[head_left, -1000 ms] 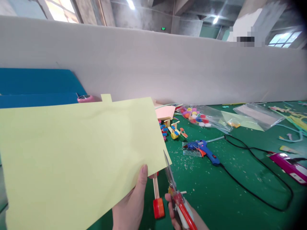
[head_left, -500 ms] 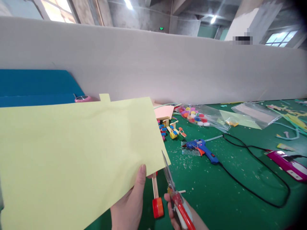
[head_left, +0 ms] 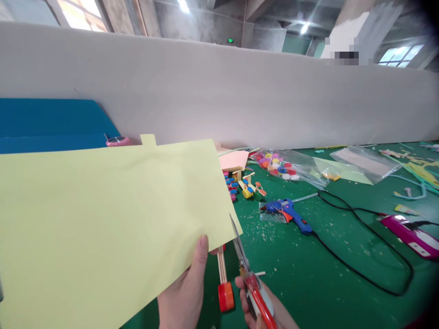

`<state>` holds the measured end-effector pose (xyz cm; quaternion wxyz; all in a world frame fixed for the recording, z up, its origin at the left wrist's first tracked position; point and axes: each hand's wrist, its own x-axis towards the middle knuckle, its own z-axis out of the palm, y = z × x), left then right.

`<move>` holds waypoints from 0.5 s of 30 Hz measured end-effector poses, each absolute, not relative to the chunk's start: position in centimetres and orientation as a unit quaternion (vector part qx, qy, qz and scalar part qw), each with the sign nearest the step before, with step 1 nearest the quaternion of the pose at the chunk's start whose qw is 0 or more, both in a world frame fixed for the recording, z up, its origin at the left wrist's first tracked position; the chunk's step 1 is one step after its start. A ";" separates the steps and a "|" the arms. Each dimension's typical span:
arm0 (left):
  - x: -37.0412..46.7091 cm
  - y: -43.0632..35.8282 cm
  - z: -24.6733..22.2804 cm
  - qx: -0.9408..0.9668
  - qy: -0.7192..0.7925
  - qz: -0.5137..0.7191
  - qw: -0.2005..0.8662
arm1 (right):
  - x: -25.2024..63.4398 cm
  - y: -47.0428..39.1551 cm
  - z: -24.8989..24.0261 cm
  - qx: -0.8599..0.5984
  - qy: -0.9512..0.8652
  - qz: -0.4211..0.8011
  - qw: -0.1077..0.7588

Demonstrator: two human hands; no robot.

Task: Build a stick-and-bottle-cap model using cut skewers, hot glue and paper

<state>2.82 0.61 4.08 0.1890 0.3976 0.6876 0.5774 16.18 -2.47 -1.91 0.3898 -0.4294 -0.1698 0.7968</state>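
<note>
1. Right grip [head_left: 277, 306]: wrapped around red-handled scissors [head_left: 254, 289], blades pointing away and slightly left, overlapping the paper's right corner.
2. Left grip [head_left: 183, 292]: clamped on pale-yellow paper [head_left: 113, 214], which stretches long leftward; that corner lies right of its thumb, nearer the scissors.
3. Between grips: red-and-orange-ended sticks [head_left: 225, 297] on the green desk [head_left: 308, 274].
</note>
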 end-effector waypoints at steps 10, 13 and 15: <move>2.8 0.6 4.0 0.388 0.681 0.589 0.198 | 15.8 -1.7 -3.5 -0.458 -0.011 0.814 0.357; 2.8 0.7 3.9 0.393 0.670 0.596 0.204 | 16.1 -2.0 -4.0 -0.444 -0.050 0.819 0.360; 2.8 0.8 4.0 0.389 0.667 0.598 0.215 | 16.4 -2.2 -4.3 -0.435 -0.089 0.821 0.358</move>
